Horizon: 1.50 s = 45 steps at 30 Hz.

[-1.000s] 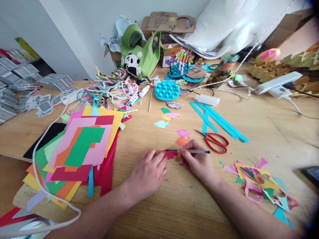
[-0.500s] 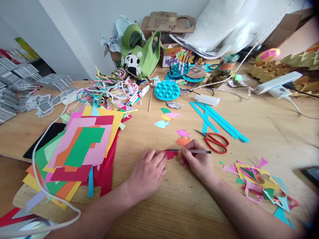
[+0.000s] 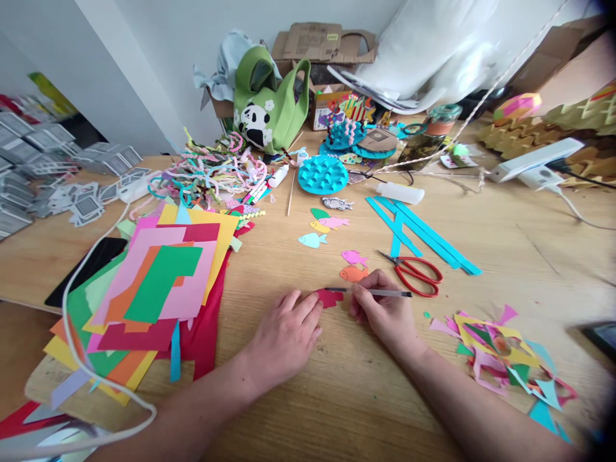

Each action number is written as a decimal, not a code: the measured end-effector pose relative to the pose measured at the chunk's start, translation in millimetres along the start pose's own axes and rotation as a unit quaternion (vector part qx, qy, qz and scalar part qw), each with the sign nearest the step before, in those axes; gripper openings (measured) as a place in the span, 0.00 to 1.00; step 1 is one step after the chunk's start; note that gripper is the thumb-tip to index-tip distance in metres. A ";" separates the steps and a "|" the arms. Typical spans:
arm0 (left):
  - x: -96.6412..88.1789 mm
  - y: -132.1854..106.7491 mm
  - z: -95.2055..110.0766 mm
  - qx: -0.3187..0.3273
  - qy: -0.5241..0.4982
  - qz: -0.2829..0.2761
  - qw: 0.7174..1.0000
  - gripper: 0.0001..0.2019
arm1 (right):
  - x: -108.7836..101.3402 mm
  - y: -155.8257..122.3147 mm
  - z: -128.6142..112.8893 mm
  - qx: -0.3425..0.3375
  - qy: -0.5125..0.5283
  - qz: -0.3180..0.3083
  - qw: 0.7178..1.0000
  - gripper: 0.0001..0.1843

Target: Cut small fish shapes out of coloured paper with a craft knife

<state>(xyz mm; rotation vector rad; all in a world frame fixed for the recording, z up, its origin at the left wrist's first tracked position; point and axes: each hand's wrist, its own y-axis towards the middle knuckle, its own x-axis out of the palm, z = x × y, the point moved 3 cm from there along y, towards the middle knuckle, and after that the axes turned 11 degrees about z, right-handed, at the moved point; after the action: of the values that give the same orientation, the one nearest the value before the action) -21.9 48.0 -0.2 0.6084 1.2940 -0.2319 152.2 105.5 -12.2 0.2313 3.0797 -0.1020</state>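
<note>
A small dark red paper fish (image 3: 332, 299) lies on the wooden table, partly hidden under fingertips. Stretched out flat, my left hand (image 3: 291, 327) presses its left end with the fingers. My right hand (image 3: 382, 308) is closed round a slim pen (image 3: 385, 292), whose tip meets the upper edge of the red paper. Just beyond lie an orange paper fish (image 3: 353, 274) and a magenta one (image 3: 355, 258). Farther up are a light blue fish (image 3: 312, 240), a pink fish (image 3: 334, 222) and a yellow one partly covered. Red-handled scissors (image 3: 418, 276) rest right of my right hand.
Stacked coloured paper (image 3: 163, 282) covers the left side, with a white cable (image 3: 67, 308) across it. Paper scraps (image 3: 505, 353) lie at right. Blue strips (image 3: 423, 234), a white bottle (image 3: 400, 192), a blue scaly disc (image 3: 322, 174) and a green panda bag (image 3: 274, 102) stand farther back.
My right hand has shifted slightly to the right with the pen, its tip moving along the red paper's upper edge. My left hand stays put.
</note>
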 end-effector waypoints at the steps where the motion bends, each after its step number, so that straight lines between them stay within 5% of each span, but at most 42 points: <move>1: -0.1 -0.1 0.1 0.001 0.001 0.001 1.000 0.19 | -0.4 -0.1 -0.4 0.000 0.001 0.004 1.000 0.16; 45: 0.9 -0.3 -0.5 0.004 -0.003 0.002 1.000 0.19 | 0.2 1.3 -3.0 0.002 -0.003 0.017 1.000 0.13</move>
<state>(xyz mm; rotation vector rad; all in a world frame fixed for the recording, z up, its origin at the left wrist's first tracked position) -22.3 48.2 -1.2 0.6167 1.2869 -0.2364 152.1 107.0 -9.3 0.2814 3.0680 -0.1080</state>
